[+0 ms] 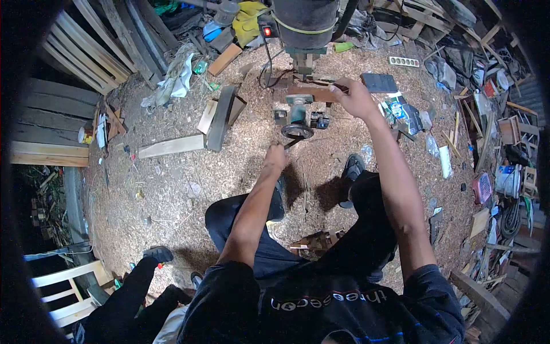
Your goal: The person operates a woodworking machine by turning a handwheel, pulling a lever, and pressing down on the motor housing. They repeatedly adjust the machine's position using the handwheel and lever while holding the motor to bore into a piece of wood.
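Observation:
My left hand (275, 158) is closed around the dark handle (293, 141) that sticks out from a round handwheel (298, 132). The handwheel is at the front of a low machine with a green metal clamp (299, 100). A reddish-brown wooden piece (312, 93) lies crosswise behind the clamp, under the machine's upright head (306, 63). My right hand (356, 100) grips the right end of this piece, its fingertips partly hidden. Above the head is a large dark motor housing (305, 22) with a yellow band.
Wood chips cover the floor (183, 189). Loose boards (222, 117) lie left of the machine, a dark block (378, 83) to its right. A lit red switch (267, 31) with a cable is at the back. Another person's legs (134, 295) show at lower left. Scrap piles line the right side.

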Available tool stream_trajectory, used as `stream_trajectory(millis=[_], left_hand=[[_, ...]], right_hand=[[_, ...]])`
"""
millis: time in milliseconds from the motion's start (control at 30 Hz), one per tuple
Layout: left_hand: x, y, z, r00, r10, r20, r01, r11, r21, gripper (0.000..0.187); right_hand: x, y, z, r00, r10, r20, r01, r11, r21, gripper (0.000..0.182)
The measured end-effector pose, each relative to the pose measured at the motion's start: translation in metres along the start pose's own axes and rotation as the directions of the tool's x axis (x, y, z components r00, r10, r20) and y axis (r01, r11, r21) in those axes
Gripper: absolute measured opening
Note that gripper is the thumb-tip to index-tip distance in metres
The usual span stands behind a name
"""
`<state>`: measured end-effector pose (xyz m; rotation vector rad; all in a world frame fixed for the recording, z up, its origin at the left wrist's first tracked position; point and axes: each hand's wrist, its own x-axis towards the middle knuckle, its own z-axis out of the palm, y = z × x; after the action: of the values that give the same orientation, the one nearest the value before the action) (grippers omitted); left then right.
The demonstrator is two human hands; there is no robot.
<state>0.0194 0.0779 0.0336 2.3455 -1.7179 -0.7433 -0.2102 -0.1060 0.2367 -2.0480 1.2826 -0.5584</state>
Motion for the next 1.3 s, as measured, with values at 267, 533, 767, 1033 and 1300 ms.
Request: stream_trajectory(millis=[267,533,767,1033,1300], left_hand=[[0.003,0.011,-0.035,0.996,-0.054,0.068,0.054,0.999,-0.005,0.024],[-0.017,0.173,-0.301,0.595,0.231,-0.770,-0.488,0.865,-0.117,0.030],[0.059,0.260,-0.394,0.087,0.453,-0.887,-0.633,0.712,0.302,0.032],[0.071,0.250,-0.373,0.147,0.454,-0.879,-0.639,0.722,0.266,0.032],[0.066,0.237,-0.348,0.128,0.515,-0.848,-0.656,0.685,0.317,0.033]], right_hand=[[0.011,-0.001,-0.001,0.973,0.006,-0.229,0.004,0.999,0.043,0.033],[0.049,-0.116,-0.098,0.529,-0.147,-0.836,0.530,0.826,0.190,0.056],[0.115,-0.218,-0.200,0.797,0.055,-0.601,0.375,0.736,0.565,0.061],[-0.005,-0.185,-0.133,0.845,-0.013,-0.534,0.408,0.663,0.628,0.069],[-0.059,-0.142,-0.104,1.000,0.009,0.013,-0.010,0.993,0.116,0.049]])
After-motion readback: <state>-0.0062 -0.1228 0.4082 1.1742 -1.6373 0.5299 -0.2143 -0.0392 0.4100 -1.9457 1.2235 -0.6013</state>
